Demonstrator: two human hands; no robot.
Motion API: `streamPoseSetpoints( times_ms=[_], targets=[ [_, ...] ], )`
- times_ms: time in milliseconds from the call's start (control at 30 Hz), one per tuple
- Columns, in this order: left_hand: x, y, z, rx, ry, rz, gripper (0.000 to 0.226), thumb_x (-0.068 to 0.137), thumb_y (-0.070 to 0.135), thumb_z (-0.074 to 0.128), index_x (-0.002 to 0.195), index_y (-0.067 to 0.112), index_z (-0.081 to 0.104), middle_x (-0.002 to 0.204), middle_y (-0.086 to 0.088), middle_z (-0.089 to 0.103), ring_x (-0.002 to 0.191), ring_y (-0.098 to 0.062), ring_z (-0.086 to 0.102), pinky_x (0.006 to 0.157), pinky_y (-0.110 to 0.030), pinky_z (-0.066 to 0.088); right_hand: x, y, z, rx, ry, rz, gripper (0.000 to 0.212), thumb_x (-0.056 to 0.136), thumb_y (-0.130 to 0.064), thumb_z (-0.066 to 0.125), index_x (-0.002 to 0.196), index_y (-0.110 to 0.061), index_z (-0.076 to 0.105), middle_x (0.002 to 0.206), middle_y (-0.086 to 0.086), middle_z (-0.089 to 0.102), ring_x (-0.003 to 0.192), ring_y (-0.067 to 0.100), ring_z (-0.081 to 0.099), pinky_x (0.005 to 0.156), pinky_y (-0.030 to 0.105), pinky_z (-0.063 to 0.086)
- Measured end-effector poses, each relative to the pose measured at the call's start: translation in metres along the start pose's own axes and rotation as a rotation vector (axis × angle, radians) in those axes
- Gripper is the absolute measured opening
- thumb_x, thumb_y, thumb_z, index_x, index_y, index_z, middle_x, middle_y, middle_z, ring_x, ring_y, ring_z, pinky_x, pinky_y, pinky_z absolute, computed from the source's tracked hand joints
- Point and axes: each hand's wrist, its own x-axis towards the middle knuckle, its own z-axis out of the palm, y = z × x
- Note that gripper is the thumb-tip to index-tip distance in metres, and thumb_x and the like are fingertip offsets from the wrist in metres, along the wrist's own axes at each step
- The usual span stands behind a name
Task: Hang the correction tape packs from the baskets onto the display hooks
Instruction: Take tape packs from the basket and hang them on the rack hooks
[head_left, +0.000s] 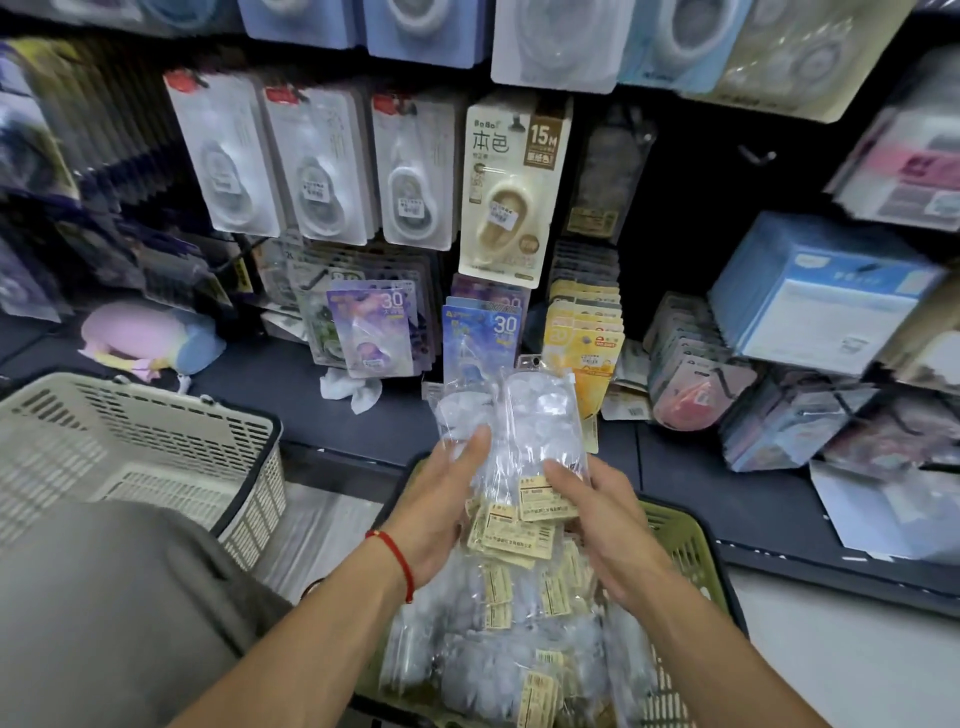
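Squaring clear correction tape packs (511, 441) mid-frame: left hand (441, 499) and right hand (597, 514) fingers clamp the stack; align hang holes before hooking.

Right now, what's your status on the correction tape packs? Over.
Both hands, left hand and right hand, hold a bunch of clear packs above the green basket. None hung yet. Empty hook upper right, nothing blocking it.
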Motion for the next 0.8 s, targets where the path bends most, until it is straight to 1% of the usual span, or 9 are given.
streamPoseSetpoints(
  times_ms=[133, 267, 367, 500, 600, 633, 700, 733, 800],
  targets=[
    [-0.003, 0.023, 0.016, 0.142, -0.026, 0.169, 0.077, 0.085, 0.042, 0.082, 0.149, 0.032, 0.039, 0.149, 0.007, 0.058, 0.131, -0.015, 0.062, 0.088, -0.033, 0.061, -0.014, -0.028, 0.003, -0.143, -0.011, -0.141, 0.03, 0.101, -0.023, 0.071, 0.128, -0.035, 0.066, 0.12, -0.004, 0.078, 0.112, 0.018, 0.075, 0.093, 0.039, 0.059],
    [-0.001, 0.055, 0.02, 0.261, -0.071, 0.287, 0.117, 0.069, 0.062, 0.09, 0.16, 0.037, 0.02, 0.164, 0.007, 0.039, 0.148, -0.02, 0.042, 0.12, -0.053, 0.038, -0.018, -0.059, -0.003, -0.155, 0.056, -0.177, 0.029, 0.097, -0.026, 0.076, 0.122, -0.028, 0.061, 0.108, 0.002, 0.081, 0.103, 0.023, 0.077, 0.096, 0.051, 0.059],
    [0.002, 0.079, 0.025, 0.283, -0.099, 0.326, 0.112, 0.067, 0.061, 0.088, 0.157, 0.038, 0.027, 0.161, 0.004, 0.046, 0.145, -0.025, 0.049, 0.117, -0.058, 0.042, -0.017, -0.089, -0.011, -0.167, 0.025, -0.206, 0.034, 0.095, -0.028, 0.078, 0.122, -0.029, 0.059, 0.108, 0.004, 0.081, 0.099, 0.024, 0.079, 0.087, 0.049, 0.062],
    [0.016, 0.113, 0.031, 0.33, -0.088, 0.424, 0.089, 0.08, 0.048, 0.088, 0.15, 0.031, 0.035, 0.144, 0.003, 0.062, 0.128, -0.02, 0.064, 0.111, -0.05, 0.051, -0.005, -0.132, -0.015, -0.207, 0.086, -0.33, 0.038, 0.077, -0.034, 0.074, 0.111, -0.027, 0.059, 0.103, 0.006, 0.081, 0.088, 0.021, 0.079, 0.068, 0.038, 0.06],
    [0.03, 0.142, 0.032, 0.503, 0.019, 0.576, 0.081, 0.086, 0.047, 0.082, 0.149, 0.031, 0.033, 0.141, 0.007, 0.059, 0.123, -0.013, 0.064, 0.104, -0.041, 0.056, 0.008, -0.16, -0.011, -0.238, 0.163, -0.438, 0.025, 0.073, -0.048, 0.066, 0.096, -0.037, 0.062, 0.092, 0.005, 0.08, 0.08, 0.027, 0.079, 0.055, 0.035, 0.056],
    [0.032, 0.149, 0.032, 0.558, 0.044, 0.644, 0.079, 0.088, 0.047, 0.08, 0.149, 0.033, 0.031, 0.138, 0.013, 0.056, 0.118, -0.001, 0.062, 0.098, -0.029, 0.056, 0.013, -0.167, -0.01, -0.242, 0.191, -0.471, 0.022, 0.074, -0.051, 0.062, 0.093, -0.04, 0.063, 0.091, 0.006, 0.08, 0.082, 0.032, 0.078, 0.054, 0.039, 0.058],
    [0.034, 0.155, 0.033, 0.603, 0.095, 0.753, 0.083, 0.09, 0.048, 0.077, 0.151, 0.042, 0.021, 0.131, 0.029, 0.045, 0.107, 0.023, 0.054, 0.088, -0.005, 0.047, 0.021, -0.177, -0.006, -0.196, 0.242, -0.521, 0.022, 0.076, -0.051, 0.06, 0.095, -0.04, 0.065, 0.094, 0.013, 0.077, 0.09, 0.045, 0.075, 0.069, 0.06, 0.061],
    [0.035, 0.155, 0.032, 0.595, 0.123, 0.783, 0.091, 0.09, 0.049, 0.077, 0.156, 0.045, 0.014, 0.133, 0.032, 0.04, 0.107, 0.028, 0.048, 0.093, -0.004, 0.041, 0.024, -0.18, -0.003, -0.175, 0.26, -0.538, 0.023, 0.077, -0.05, 0.06, 0.096, -0.039, 0.066, 0.097, 0.018, 0.076, 0.093, 0.05, 0.072, 0.077, 0.068, 0.059],
    [0.035, 0.15, 0.03, 0.562, 0.157, 0.808, 0.1, 0.09, 0.052, 0.076, 0.158, 0.053, 0.003, 0.144, 0.024, 0.033, 0.129, 0.013, 0.037, 0.107, -0.022, 0.035, 0.029, -0.184, -0.001, -0.155, 0.284, -0.558, 0.023, 0.079, -0.048, 0.06, 0.099, -0.038, 0.068, 0.098, 0.019, 0.076, 0.095, 0.049, 0.071, 0.081, 0.069, 0.056]
  ],
)
